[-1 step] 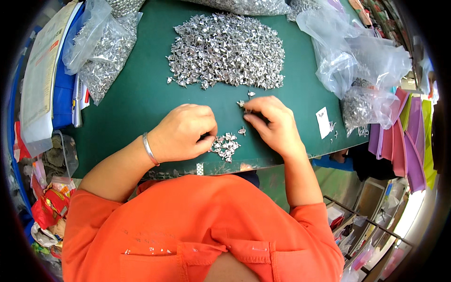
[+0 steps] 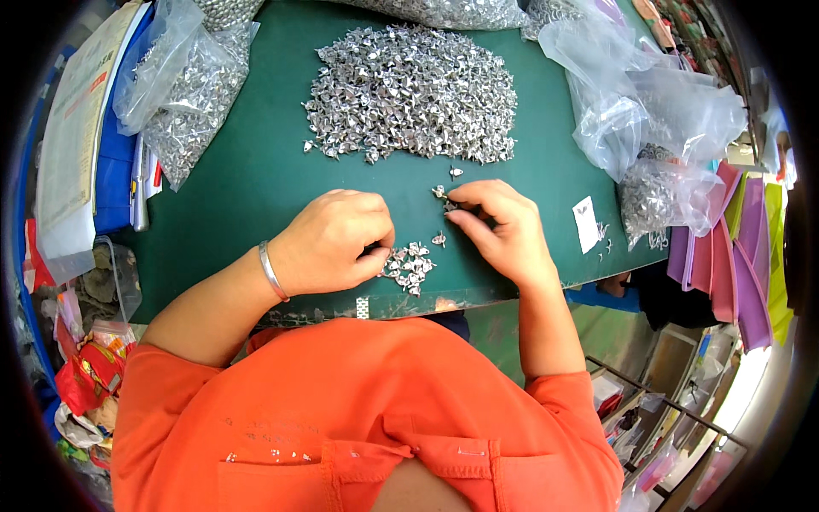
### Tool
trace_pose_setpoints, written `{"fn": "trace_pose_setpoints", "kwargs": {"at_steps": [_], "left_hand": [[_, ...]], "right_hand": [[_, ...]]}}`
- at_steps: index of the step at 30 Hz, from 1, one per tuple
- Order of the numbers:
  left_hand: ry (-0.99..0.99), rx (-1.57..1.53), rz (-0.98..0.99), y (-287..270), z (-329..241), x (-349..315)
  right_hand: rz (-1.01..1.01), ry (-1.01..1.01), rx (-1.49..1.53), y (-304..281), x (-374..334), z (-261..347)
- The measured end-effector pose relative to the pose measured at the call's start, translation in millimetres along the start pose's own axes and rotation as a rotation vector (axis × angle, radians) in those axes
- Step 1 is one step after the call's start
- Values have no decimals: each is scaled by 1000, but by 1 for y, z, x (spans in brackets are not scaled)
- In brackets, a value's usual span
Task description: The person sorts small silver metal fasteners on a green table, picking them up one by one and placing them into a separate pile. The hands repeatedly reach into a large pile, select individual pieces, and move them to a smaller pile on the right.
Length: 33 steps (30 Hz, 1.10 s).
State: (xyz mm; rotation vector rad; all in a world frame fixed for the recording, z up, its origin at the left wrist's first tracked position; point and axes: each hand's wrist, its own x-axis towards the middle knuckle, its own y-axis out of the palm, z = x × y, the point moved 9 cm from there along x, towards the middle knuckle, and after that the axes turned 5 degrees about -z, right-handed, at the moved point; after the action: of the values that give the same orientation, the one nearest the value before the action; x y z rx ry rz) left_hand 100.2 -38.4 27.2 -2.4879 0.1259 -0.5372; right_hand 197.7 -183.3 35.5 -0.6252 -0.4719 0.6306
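My right hand [image 2: 503, 224] pinches a small silvery metal piece [image 2: 450, 206] between thumb and forefinger, just above the table. Another such piece lies close to those fingertips, with one more a little beyond and one nearer to me. My left hand [image 2: 334, 237] is closed, its fingers curled in beside a small cluster of the same metal pieces [image 2: 411, 271] near the table's front edge. Whatever its fingertips grip is hidden. Farther back spreads a large heap of these shiny pieces [image 2: 409, 94].
Clear bags of metal parts stand at the left [image 2: 192, 107] and right [image 2: 661, 196]. A white slip [image 2: 586, 224] lies on the green table [image 2: 256, 183] with thin bits beside it. Blue holders with papers [image 2: 115, 171] line the left edge; coloured folders [image 2: 725, 256] hang right.
My right hand has shifted slightly to the right and toward me, and the metal piece between its fingertips shows more plainly. My left hand stays where it was.
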Motion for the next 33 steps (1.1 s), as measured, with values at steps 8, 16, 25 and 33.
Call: {"fn": "trace_pose_setpoints", "kwargs": {"at_steps": [8, 16, 25, 33], "left_hand": [[-10, -4, -31, -1, -2, 0], [-5, -7, -6, -1, 0, -1], [-2, -7, -14, 1, 1, -3], [-2, 1, -7, 1, 1, -1]], "right_hand": [[-97, -248, -86, 7, -13, 17], [-122, -352, -84, 4, 2, 28], [50, -258, -21, 10, -20, 19], [-281, -217, -224, 0, 6, 14]]}}
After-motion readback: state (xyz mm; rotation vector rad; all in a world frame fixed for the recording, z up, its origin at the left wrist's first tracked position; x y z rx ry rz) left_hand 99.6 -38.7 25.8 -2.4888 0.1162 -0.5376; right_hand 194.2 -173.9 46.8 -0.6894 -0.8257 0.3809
